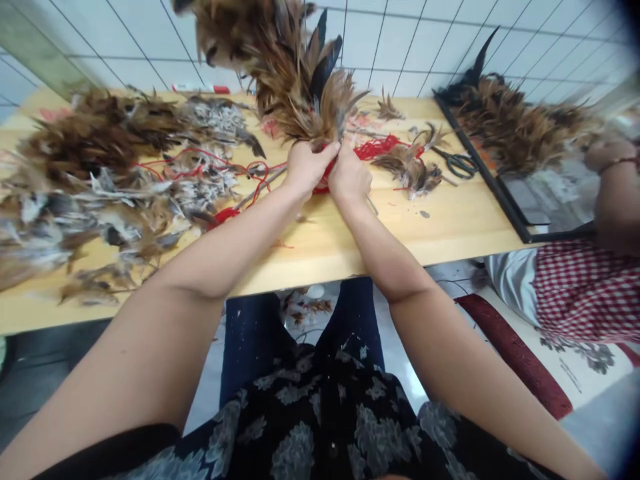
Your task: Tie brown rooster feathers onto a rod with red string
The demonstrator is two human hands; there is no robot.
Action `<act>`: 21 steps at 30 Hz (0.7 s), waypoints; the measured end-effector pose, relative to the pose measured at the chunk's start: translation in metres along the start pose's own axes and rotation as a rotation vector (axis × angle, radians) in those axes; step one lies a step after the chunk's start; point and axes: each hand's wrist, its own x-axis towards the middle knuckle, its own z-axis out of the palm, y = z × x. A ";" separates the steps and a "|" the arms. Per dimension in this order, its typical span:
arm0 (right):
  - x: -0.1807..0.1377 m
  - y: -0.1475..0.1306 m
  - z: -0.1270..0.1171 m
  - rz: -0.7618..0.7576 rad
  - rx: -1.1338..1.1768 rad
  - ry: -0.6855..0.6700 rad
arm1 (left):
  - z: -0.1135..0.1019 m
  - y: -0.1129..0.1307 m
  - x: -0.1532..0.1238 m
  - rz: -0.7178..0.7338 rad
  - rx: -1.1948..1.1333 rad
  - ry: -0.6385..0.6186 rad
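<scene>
A feather duster (280, 73) of brown and dark feathers stretches from my hands up and to the left, over the back of the wooden table. My left hand (306, 167) is closed around its narrow end, just under the lowest feathers. Right beside it, my right hand (350, 175) is closed too, with its thumb pressed near the feather bases. Red string (323, 187) shows between and below the two hands. What each fingertip pinches is hidden. More red string (383, 147) lies tangled just past my right hand.
Loose brown and grey feathers (115, 133) cover the table's left side. Scissors (460, 163) and a small feather clump (413, 170) lie at right. Beyond them is a black-framed surface (505, 207) with more feathers, where another person's arm (617, 187) rests. A red-and-white marker (200, 88) lies near the tiled wall.
</scene>
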 end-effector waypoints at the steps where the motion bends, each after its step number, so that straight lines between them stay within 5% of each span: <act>1: 0.002 0.002 0.000 0.012 -0.003 0.007 | 0.003 -0.001 0.002 -0.017 -0.007 -0.010; 12: 0.008 0.009 0.003 0.019 0.100 -0.007 | 0.006 -0.018 0.015 -0.188 -0.406 -0.143; 21: 0.026 0.027 0.026 -0.097 0.481 0.045 | -0.007 -0.003 0.018 -0.132 -0.371 -0.187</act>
